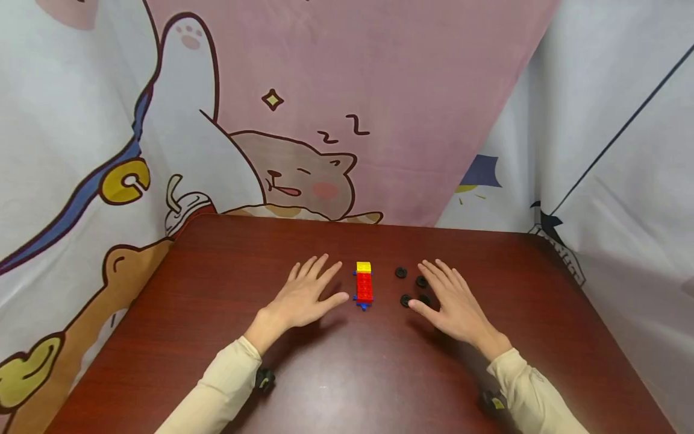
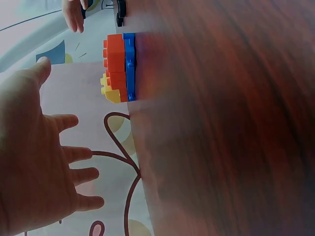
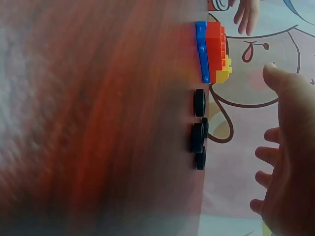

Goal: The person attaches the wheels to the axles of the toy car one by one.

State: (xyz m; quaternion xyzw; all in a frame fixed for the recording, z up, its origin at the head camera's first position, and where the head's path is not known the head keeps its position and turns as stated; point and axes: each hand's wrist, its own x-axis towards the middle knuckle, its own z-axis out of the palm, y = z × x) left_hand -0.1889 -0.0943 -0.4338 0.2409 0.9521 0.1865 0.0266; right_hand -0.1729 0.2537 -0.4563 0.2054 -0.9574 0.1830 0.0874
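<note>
A toy vehicle of building bricks [image 1: 364, 287] stands on the table between the two hands. Its base [image 2: 130, 66] is blue, with red bricks [image 2: 116, 55] above and a yellow brick [image 1: 364, 266] at the far end. To its right lie several black toy wheels [image 1: 400, 272], lined up edge-on in the right wrist view [image 3: 199, 103]. My left hand [image 1: 306, 299] hovers left of the vehicle, fingers spread, holding nothing. Over the right side of the wheels hovers my right hand [image 1: 455, 301], fingers extended and partly covering the wheels in the head view; it holds nothing.
The dark red-brown wooden table [image 1: 336, 374] reaches back to a printed cloth [image 1: 401, 120] with cartoon animals. More pale cloth [image 1: 623, 181] hangs along the right side. A dark wrist device [image 1: 265, 380] sits under the left sleeve.
</note>
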